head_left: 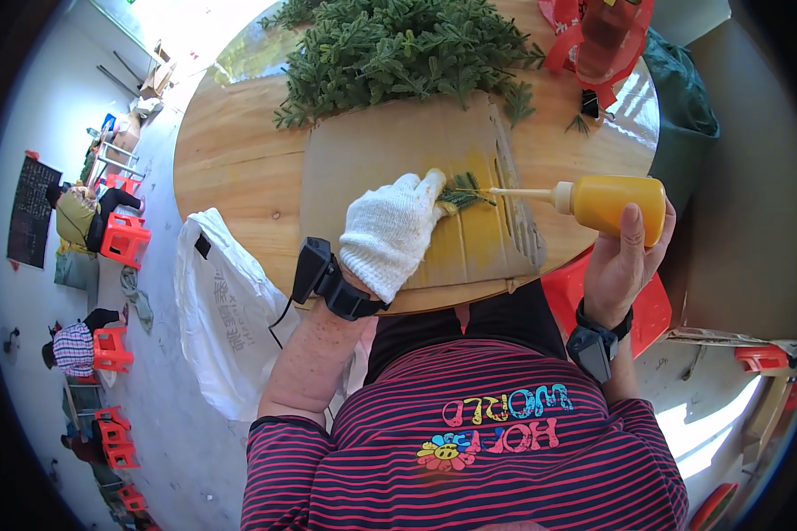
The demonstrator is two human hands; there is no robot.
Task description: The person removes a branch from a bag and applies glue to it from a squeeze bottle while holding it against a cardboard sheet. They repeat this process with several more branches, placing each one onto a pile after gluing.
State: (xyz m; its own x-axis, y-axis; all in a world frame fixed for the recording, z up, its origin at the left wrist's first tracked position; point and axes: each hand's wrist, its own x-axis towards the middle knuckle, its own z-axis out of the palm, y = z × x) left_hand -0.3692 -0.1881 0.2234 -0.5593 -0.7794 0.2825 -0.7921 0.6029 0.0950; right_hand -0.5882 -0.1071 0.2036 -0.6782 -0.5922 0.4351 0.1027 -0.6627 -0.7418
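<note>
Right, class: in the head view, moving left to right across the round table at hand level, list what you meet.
White plastic bag hanging off the table edge → gloved left hand → small green sprig pinned on the cardboard sheet → thin nozzle → yellow squeeze bottle gripped in the bare right hand.

Round wooden table (230, 159) on sunlit grey floor (164, 425), red stools (126, 239) beside.

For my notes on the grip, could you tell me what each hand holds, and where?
Right hand: yellow bottle, gripped round its body. Gloved left hand: green sprig, pinched at its stem end.
</note>
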